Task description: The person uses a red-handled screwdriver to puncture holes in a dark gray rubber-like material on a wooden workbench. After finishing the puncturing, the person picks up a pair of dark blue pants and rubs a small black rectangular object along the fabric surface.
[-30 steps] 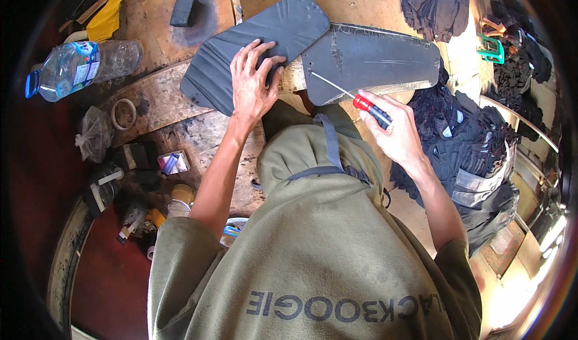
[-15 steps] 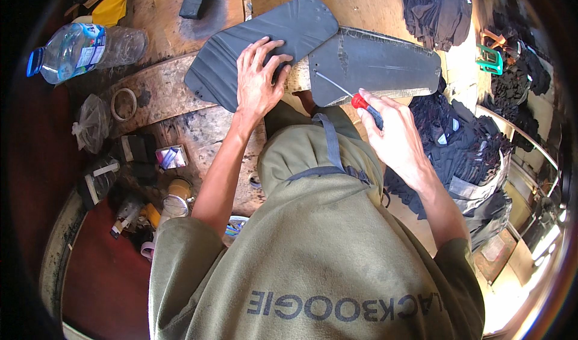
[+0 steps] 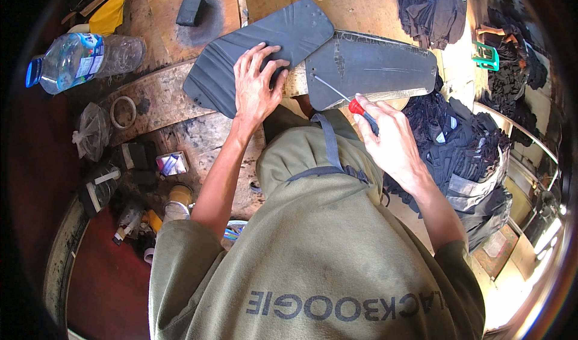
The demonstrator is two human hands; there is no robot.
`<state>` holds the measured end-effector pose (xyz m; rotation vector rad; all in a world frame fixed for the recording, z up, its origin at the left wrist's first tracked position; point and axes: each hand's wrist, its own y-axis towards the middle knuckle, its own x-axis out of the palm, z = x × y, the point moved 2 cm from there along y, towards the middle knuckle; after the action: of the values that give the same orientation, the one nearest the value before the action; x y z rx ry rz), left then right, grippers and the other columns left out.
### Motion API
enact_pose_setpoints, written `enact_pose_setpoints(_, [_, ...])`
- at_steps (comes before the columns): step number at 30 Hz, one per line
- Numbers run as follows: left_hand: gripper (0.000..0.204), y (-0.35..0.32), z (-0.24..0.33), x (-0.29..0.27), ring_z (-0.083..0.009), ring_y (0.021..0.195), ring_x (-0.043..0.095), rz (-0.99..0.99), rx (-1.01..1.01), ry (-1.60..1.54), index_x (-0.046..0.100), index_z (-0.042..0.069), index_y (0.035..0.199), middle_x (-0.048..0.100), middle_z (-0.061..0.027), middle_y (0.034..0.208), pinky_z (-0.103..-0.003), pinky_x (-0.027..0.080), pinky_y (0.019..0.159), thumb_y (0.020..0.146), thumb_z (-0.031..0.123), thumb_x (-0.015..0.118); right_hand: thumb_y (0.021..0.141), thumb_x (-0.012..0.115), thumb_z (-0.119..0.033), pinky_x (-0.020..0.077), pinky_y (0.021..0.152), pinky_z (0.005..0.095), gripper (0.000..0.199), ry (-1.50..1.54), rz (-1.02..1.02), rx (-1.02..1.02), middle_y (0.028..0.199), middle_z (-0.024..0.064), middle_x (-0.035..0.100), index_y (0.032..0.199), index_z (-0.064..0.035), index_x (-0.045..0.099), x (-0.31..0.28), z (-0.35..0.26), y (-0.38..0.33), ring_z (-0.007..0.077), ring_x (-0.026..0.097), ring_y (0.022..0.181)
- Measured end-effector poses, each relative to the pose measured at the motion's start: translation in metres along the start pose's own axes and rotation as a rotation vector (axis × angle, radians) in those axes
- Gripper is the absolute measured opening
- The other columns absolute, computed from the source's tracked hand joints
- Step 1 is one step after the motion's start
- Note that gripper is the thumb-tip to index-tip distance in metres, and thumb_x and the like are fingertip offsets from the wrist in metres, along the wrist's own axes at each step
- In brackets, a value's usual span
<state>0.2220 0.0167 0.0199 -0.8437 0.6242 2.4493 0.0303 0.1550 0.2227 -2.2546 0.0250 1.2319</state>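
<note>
Head view: left hand point(image 3: 256, 87) presses flat, open, on the dark rubber sheet point(image 3: 259, 54) at 12 o'clock on the table point(image 3: 174, 108); right hand point(image 3: 391, 138) grips a red-handled awl point(image 3: 352, 102), tip on the second sheet point(image 3: 373, 66), likely mid-piercing; next needs steady downward pressure.

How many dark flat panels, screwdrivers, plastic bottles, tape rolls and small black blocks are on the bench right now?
Dark flat panels: 2, one under the left hand at, one at
Red-handled screwdriver: 1, in the right hand
Clear plastic bottle: 1
Tape roll: 1
Small black block: 1
Total: 6
</note>
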Motion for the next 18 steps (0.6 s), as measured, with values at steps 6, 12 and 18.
enact_pose_setpoints(6, [0.019, 0.0008, 0.0008, -0.0007, -0.0315, 0.148, 0.053, 0.009, 0.001, 0.004, 0.081, 0.017, 0.112, 0.068, -0.0014, 0.145, -0.052, 0.036, 0.123, 0.094, 0.021, 0.081, 0.105, 0.066, -0.015, 0.0598, 0.084, 0.0499, 0.042, -0.044, -0.050, 0.032, 0.107, 0.0282, 0.073, 0.141, 0.0060, 0.068, 0.0034, 0.0011, 0.0013, 0.0438, 0.074, 0.090])
enact_pose_setpoints(12, [0.019, 0.0008, 0.0009, -0.0008, -0.0316, 0.148, 0.054, 0.014, 0.005, 0.001, 0.081, 0.017, 0.112, 0.068, -0.0013, 0.144, -0.052, 0.037, 0.123, 0.093, 0.021, 0.081, 0.105, 0.066, -0.015, 0.0605, 0.088, 0.0512, 0.042, -0.102, 0.012, -0.052, 0.109, 0.0297, 0.073, 0.142, 0.0059, 0.068, 0.0030, -0.0024, 0.0025, 0.0470, 0.074, 0.095])
enact_pose_setpoints(18, [0.019, 0.0006, 0.0003, -0.0010, -0.0314, 0.148, 0.054, 0.017, -0.005, -0.001, 0.081, 0.016, 0.112, 0.069, -0.0009, 0.143, -0.052, 0.037, 0.123, 0.093, 0.021, 0.081, 0.106, 0.066, -0.015, 0.0606, 0.086, 0.0503, 0.043, -0.093, -0.019, -0.011, 0.109, 0.0287, 0.072, 0.142, 0.0066, 0.068, 0.0049, -0.0041, -0.0005, 0.0451, 0.075, 0.094])
